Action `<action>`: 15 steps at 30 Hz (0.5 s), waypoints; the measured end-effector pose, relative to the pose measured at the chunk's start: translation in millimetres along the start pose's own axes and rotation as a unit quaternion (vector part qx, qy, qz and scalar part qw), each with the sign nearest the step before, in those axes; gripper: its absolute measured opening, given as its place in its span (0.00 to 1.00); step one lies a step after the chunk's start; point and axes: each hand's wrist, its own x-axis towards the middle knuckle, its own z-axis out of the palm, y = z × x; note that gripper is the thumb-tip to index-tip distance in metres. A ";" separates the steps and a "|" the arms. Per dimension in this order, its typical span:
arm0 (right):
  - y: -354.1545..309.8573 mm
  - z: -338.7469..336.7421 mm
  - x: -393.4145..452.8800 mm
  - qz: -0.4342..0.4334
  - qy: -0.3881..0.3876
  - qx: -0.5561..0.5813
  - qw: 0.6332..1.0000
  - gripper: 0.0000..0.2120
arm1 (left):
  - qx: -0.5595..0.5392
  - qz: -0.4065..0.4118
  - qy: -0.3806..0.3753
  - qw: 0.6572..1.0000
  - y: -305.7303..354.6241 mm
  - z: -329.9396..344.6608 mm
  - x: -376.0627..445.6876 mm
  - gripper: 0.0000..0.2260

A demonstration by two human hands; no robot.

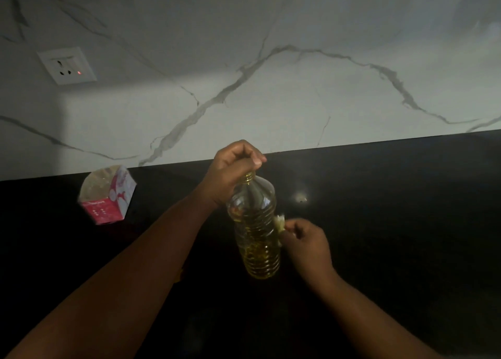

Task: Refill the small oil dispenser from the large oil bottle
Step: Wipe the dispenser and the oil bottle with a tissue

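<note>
The large oil bottle (256, 228) is clear ribbed plastic, about half full of yellow oil, upright on the black counter (393, 223). My left hand (233, 166) is curled over its top and grips the cap or neck; the cap itself is hidden under the fingers. My right hand (303, 239) is beside the bottle's right side and pinches a small pale scrap (280, 221) against it. No small oil dispenser is visible.
A red and white carton (108, 196) sits on the counter at the back left. The marble wall (271, 87) rises behind, with a power socket (66, 65) at upper left. A small bright glint (300, 196) shows on the counter behind the bottle.
</note>
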 end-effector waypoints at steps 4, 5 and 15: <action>30.5 -2.2 1.5 0.150 -0.041 -0.009 0.988 0.02 | 0.095 0.122 0.107 0.982 -2.5 -1.2 -11.3 0.09; 34.5 -2.4 1.9 0.182 -0.047 -0.006 0.982 0.03 | 0.136 0.154 0.120 0.971 -3.7 -2.4 -14.3 0.09; -47.8 -10.0 27.4 0.143 -0.056 0.158 0.975 0.06 | 0.263 0.183 0.231 0.919 -3.4 2.0 -29.7 0.14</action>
